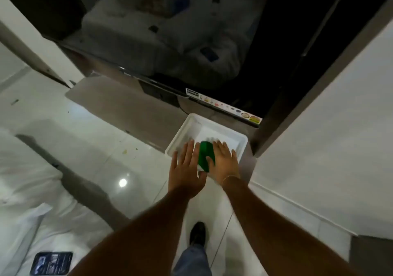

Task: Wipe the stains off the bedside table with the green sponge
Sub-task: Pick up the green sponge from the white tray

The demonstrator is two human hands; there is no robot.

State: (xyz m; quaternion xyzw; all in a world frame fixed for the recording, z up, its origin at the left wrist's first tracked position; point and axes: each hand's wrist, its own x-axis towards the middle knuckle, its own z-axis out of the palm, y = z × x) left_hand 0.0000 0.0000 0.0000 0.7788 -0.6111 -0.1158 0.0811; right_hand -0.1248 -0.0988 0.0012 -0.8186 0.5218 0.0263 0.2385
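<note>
The green sponge [205, 155] is over the near part of a white plastic tray [180, 136], between my two hands. My right hand [223, 163] is on the sponge's right side, fingers stretched forward and thumb lying across the green face. My left hand [187, 167] is flat against the sponge's left side with fingers spread, its thumb just under the sponge's near end. A bit of white shows beneath the sponge. No bedside table can be made out.
The tray sits on a grey shelf [127, 105] below a dark television screen [191, 41]. A white wall panel [319, 137] rises at the right. A bed with white sheets [25, 180] and a dark card [51, 263] is at the left. Small crumbs [125, 152] dot the glossy floor.
</note>
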